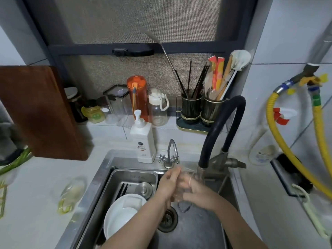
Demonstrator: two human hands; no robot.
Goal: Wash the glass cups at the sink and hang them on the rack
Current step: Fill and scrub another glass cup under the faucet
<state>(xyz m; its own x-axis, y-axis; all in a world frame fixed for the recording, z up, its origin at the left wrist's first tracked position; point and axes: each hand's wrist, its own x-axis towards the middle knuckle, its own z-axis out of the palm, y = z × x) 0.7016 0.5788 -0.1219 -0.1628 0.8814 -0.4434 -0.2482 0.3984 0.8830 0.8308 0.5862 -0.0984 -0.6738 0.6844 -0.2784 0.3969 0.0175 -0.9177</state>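
Head view: both grips clasped round clear glass cup (183, 186) — left hand (168, 184) wraps its left side, right hand (195, 192) curls round it from right. I read cup as held over steel sink (195, 229), just below black faucet (220, 133) spout. Risk, my call: wet glass slips between hands, drops onto drain (168, 219) or white plates (122, 212) in steel tray (133, 174), chips. Rack not in view.

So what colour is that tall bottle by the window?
Orange, with a matching orange lid: the tall bottle shows clearly in the head view.
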